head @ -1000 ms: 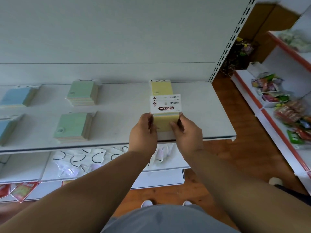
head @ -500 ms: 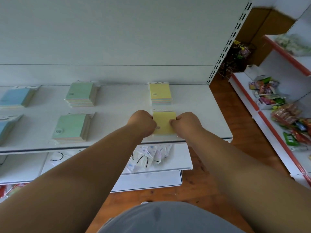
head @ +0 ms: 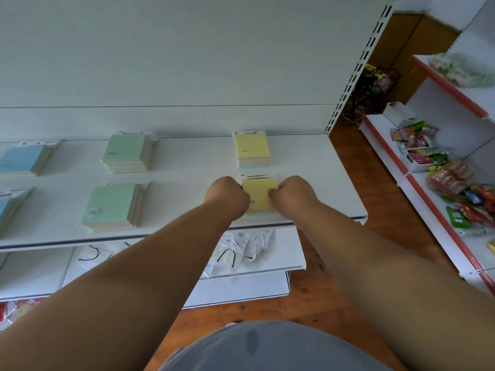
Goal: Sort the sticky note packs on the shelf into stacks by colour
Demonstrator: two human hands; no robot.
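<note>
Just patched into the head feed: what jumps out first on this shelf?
Both hands, left hand and right hand, pinch a yellow sticky note pack from either side at the front right of the white shelf. Behind it sits another yellow stack. To the left, two green stacks stand one behind the other, with blue stacks at the far left edge.

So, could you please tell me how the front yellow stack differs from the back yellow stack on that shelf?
The front yellow stack sits near the shelf edge, gripped by the left hand and right hand; the back yellow stack lies by the rear panel, untouched. The front stack is partly hidden by the hands, while the back stack shows fully. Both have yellow tops and lie flat in one column.
</note>
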